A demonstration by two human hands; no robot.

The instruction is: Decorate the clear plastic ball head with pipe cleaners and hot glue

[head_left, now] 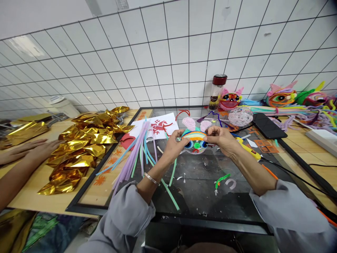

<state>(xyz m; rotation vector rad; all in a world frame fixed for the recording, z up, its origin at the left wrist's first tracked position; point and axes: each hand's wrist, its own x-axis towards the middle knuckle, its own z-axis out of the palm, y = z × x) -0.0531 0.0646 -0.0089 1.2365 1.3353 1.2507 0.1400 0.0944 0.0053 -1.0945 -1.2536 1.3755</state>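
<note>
Between my two hands is a pipe-cleaner animal head [196, 136] on a clear round base, with pink ears, blue-ringed eyes and a green nose. My left hand [175, 144] grips its left side, thumb near one eye. On the opposite side my right hand [219, 138] pinches the edge by the other eye and ear. The head is held above a dark glass panel [195, 196] with a black frame. A green pipe-cleaner piece [222, 179] and a pale curved piece [231, 183] lie on the glass below my hands.
Loose lilac pipe cleaners [134, 151] lie left, beside white paper with a red design [158, 128]. A yellow glue gun [249, 149], phone [270, 125], bottle [218, 92] and finished animal heads [281, 95] are right. Another person's hands [28, 154] rest near gold foil [86, 147].
</note>
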